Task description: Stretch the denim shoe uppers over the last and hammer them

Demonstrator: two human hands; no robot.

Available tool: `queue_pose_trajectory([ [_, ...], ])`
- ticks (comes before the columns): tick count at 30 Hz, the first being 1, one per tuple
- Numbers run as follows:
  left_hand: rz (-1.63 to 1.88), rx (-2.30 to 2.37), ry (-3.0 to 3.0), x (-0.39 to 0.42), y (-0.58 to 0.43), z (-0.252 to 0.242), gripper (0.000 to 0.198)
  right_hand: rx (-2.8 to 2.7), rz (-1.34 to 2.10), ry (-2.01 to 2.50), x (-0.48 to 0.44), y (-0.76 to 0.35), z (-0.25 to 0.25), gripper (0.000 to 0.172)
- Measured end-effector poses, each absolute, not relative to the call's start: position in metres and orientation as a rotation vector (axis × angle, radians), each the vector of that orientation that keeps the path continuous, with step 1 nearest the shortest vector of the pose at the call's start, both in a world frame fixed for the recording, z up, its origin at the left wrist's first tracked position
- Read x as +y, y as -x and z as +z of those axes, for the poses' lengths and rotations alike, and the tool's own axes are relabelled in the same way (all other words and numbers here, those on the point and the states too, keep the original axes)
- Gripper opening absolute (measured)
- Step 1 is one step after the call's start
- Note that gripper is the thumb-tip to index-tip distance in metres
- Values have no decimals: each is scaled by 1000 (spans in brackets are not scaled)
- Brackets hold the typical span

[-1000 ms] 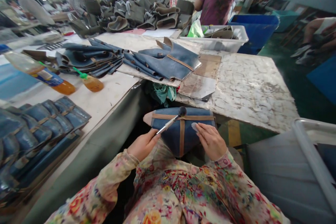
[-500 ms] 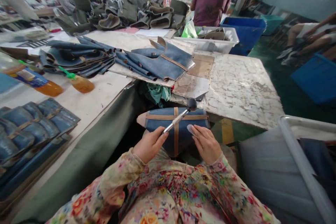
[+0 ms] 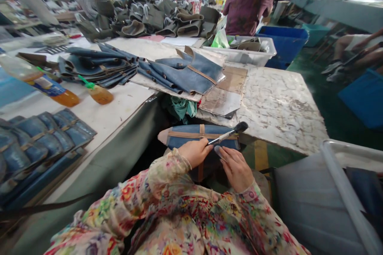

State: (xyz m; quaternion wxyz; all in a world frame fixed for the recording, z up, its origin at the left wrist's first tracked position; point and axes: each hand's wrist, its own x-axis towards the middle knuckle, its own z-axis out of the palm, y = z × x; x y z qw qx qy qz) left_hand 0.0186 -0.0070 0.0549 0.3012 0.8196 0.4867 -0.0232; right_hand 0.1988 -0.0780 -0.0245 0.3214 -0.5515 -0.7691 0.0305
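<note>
Blue tan-banded panel lies just beyond the floral shirt, near the counter; long axis left-right, pale tapered end left. Left hand: fingers closed round a black-headed tool, head pointing right, slightly away. Right hand: fingers bunched, pale piece at tips; grip unclear.

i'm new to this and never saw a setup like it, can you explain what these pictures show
There's no machine here: a person works bare-handed. Every picture comes from one camera worn on that person's head, looking forward and down. The left hand holds a dark-headed tool. The right hand seems to hold a small pale thing, too unclear to name. Below them is a blue piece with tan strips. On the table to the left lie blue pieces, a large bottle and a small bottle.
</note>
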Motion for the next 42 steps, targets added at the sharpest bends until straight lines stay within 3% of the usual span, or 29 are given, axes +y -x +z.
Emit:
queue_pose_trajectory([
  [7, -19, 1431, -2012, -36, 31, 42, 31, -2002, 61, 1406, -77, -203, -31, 36],
  [12, 252, 1492, -1868, -53, 76, 40, 34, -2031, 42, 1374, -76, -207, -36, 38],
  [17, 182, 1642, -1780, -62, 112, 38, 35, -2038, -2, 1362, -75, -209, -38, 39],
  [22, 323, 1757, -1749, -72, 135, 43, 35, -2097, -19, 1325, -73, -214, -38, 41],
  [26, 185, 1865, -1769, -72, 148, 32, 31, -2101, -11, 1320, -71, -214, -37, 42],
  [32, 231, 2217, -1829, -21, 169, 54, 35, -1993, 92, 1475, -59, -220, -39, 47],
  [36, 185, 2479, -1854, 37, 203, 83, 43, -1830, 195, 1616, -41, -237, -33, 40],
  [42, 158, 2486, -2049, 95, 261, 57, 35, -1684, 432, 1644, -30, -245, -21, 37],
])
